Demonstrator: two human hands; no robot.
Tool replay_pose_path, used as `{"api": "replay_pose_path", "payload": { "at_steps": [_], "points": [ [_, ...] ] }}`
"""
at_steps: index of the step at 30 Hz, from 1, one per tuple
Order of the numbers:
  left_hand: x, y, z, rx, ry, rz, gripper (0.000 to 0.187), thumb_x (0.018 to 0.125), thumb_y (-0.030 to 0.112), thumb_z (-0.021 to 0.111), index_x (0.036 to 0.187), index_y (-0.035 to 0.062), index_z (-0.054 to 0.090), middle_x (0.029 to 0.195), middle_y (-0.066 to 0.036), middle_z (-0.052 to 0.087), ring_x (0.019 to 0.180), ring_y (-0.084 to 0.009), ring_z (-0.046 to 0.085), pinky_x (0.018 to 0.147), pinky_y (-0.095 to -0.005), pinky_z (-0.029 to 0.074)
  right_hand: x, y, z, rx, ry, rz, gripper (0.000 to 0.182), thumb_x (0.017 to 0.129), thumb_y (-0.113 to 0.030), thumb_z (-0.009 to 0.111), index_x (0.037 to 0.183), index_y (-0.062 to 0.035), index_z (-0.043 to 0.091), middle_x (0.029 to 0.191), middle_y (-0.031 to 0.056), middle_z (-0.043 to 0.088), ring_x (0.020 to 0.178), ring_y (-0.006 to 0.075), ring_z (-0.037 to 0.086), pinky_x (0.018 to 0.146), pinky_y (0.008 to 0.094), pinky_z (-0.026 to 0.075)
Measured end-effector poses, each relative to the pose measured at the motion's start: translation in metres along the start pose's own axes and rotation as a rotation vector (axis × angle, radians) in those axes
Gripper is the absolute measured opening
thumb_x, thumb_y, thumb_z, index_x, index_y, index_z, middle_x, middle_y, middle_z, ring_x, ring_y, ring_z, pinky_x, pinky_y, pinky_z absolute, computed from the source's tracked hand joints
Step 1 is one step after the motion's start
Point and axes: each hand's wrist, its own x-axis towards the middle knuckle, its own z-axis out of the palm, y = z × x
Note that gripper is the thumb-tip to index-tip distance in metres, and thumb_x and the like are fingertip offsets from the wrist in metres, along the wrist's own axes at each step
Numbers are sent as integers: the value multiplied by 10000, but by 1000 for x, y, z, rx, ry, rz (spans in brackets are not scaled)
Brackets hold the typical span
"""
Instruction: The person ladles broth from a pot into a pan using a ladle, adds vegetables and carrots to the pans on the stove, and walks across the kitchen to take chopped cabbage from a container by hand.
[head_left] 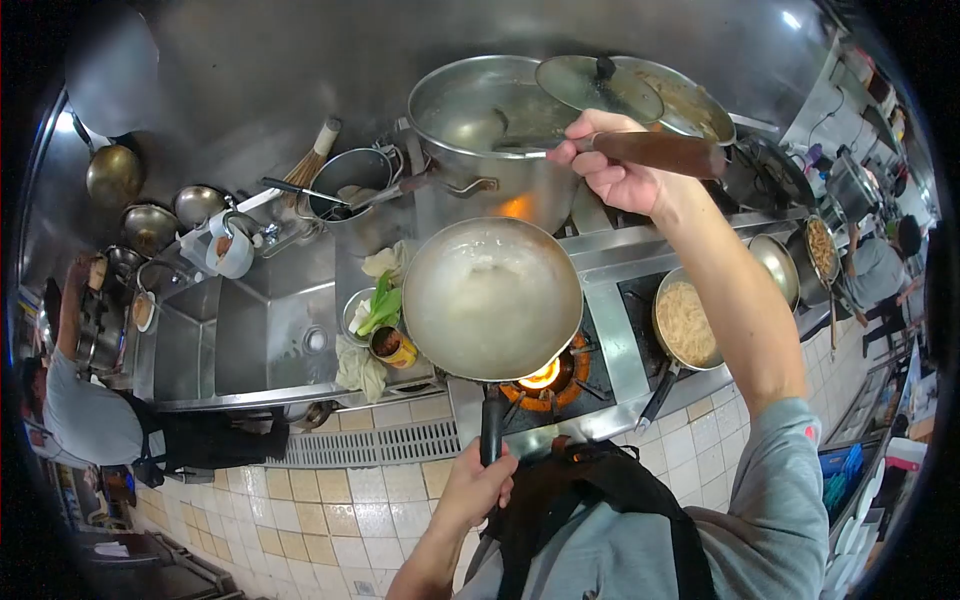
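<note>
My left hand is closed round the black handle of a wok. Cloudy pale liquid fills much of the wok, which is over a lit burner. Higher up, my right hand grips the brown wooden handle of a ladle. The ladle's bowl is over or in the large pot behind the wok. A glass lid lies tilted at that pot's right side. Steam or glare blurs the pot's contents.
Left of the wok are a bowl with green leaves, an open can and cloths. A pan of noodle-like food stands right. A sink and a co-worker are at left; another person is far right.
</note>
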Motion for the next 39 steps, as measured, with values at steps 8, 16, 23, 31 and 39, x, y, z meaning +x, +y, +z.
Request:
{"api": "replay_pose_path", "payload": {
  "at_steps": [8, 16, 23, 31, 39],
  "points": [
    [0, -3, 5, 12, -16, 0, 169, 903, 63, 630, 999, 44, 492, 700, -23, 515, 516, -103, 505, 426, -275, 418, -51, -14, -2, 271, -173, -40, 349, 892, -41, 579, 1130, 165, 428, 847, 113, 563, 523, 50, 441, 331, 163, 302],
    [-5, -2, 24, 26, -24, 11, 176, 898, 62, 631, 1001, 58, 488, 666, -12, 493, 490, -105, 482, 421, -274, 398, -124, -11, 1, 197, -244, -83, 448, 940, -98, 521, 1235, 208, 382, 855, 113, 566, 512, 79, 439, 330, 181, 319],
    [-8, -2, 41, 22, -10, 24, 186, 895, 63, 626, 1014, 66, 483, 625, -8, 476, 470, -103, 456, 414, -270, 370, -179, 8, -9, 87, -221, -170, 425, 926, -116, 487, 1214, 195, 449, 814, 106, 551, 444, 114, 493, 350, 216, 403],
    [-15, 4, 59, 76, -12, 52, 186, 903, 93, 628, 1024, 88, 485, 629, -4, 479, 479, -88, 450, 421, -260, 365, -225, 27, -17, -514, 43, -296, 552, 790, -217, 596, 1220, 128, 572, 722, 76, 591, 362, 77, 430, 327, 221, 309],
    [-9, -23, 46, 93, 26, 200, 230, 909, 206, 633, 1011, 78, 472, 619, 4, 475, 465, -89, 451, 414, -258, 360, -243, 71, -64, -1012, 167, -289, 875, 700, -392, 760, 1372, 97, 484, 1000, 81, 621, 775, 76, 545, 657, 189, 403]
  ]
}}
